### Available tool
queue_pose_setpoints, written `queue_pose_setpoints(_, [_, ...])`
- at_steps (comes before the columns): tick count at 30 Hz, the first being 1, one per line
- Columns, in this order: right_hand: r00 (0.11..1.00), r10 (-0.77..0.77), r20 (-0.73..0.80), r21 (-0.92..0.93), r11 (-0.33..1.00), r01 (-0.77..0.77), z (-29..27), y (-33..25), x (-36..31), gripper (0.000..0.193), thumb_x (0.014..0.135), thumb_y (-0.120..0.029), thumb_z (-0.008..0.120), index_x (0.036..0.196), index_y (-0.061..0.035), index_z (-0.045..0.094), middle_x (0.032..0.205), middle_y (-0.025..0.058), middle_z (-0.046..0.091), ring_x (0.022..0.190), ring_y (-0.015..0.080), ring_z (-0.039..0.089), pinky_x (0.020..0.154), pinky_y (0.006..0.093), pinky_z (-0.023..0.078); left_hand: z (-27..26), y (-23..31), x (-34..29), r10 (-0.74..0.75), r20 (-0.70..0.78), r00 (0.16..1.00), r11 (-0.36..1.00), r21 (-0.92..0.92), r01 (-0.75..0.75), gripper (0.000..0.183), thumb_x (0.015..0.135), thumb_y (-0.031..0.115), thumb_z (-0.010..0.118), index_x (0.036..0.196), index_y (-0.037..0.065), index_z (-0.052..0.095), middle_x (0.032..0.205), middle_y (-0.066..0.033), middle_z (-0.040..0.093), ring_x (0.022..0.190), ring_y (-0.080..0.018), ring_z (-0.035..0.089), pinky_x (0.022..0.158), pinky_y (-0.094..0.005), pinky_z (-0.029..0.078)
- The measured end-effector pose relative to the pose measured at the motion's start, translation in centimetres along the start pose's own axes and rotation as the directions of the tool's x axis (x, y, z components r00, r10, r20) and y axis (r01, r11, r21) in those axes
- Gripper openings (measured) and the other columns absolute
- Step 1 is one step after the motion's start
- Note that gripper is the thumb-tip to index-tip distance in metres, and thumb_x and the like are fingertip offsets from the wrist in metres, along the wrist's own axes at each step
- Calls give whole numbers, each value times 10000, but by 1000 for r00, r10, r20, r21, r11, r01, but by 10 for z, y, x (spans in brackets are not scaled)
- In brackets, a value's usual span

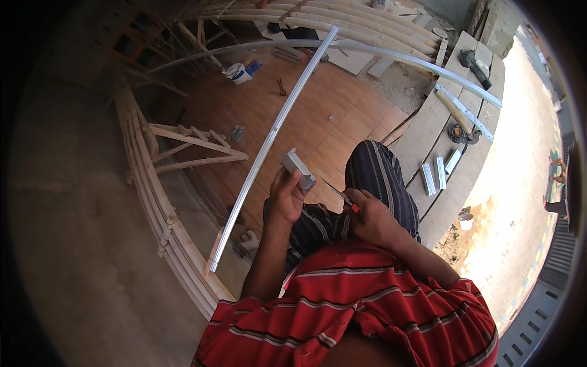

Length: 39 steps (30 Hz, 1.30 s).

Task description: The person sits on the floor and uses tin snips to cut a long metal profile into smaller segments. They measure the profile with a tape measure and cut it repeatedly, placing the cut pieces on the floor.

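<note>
My left hand [287, 194] is closed around a short piece of metal channel [298, 169], holding it up in front of my lap. Just to its right, my right hand [370, 215] grips a red-handled tool with a slim pointed metal end [335, 191]. That end points toward the lower part of the channel piece, and I cannot tell whether the two touch. My right fingers hide most of the tool's handle. Several short cut metal channel pieces [440, 173] lie on the planks to my right.
A long metal channel [273, 134] slants past my left side, crossing a curved metal strip [391, 52]. On the planks [422, 137] sit an angle grinder [475, 67] and a hammer [454, 110]. Bundled wooden poles [160, 223] run along the left. A white bucket [238, 74] stands on the tiled floor.
</note>
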State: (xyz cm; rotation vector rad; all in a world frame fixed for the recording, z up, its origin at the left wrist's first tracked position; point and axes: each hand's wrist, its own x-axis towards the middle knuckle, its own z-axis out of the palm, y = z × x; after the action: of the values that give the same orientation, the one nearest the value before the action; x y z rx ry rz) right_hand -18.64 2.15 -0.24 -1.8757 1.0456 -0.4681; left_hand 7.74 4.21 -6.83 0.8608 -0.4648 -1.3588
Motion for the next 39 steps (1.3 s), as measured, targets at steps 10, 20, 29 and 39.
queue_pose_setpoints(10, [958,115,262,136,978,-155,-2,-8,3,353,1015,-181,667,1322,-13,616,1128,265,694,1065,445,695,919,496,544,32,6,-6,7,5,1000,971,-237,-6,486,973,74,669,1445,82,556,1308,-116,669,1304,-300,641,1119,-526,551])
queue_pose_setpoints(20, [967,-217,-133,-510,851,121,9,10,-1,544,860,-117,683,1398,-103,605,1075,137,588,1052,334,604,956,471,471,31,2,-11,26,-38,999,999,-22,-27,422,1038,195,711,1414,91,551,1228,-86,674,1122,-218,689,915,-420,616])
queue_pose_setpoints(29, [954,-209,-213,-477,875,85,12,7,11,548,855,-126,728,1389,-126,602,1073,127,583,1051,331,605,917,481,469,42,6,-12,-60,-102,993,997,-47,55,339,1031,276,728,1297,99,615,1115,-45,698,989,-172,715,804,-359,640])
queue_pose_setpoints(39, [950,-269,-160,-442,880,174,17,24,20,418,840,-91,719,1244,-106,614,987,136,618,952,338,687,819,479,559,45,9,-25,-196,-38,980,981,-7,195,356,1025,276,732,1298,91,598,1148,-58,679,1032,-180,704,843,-367,633])
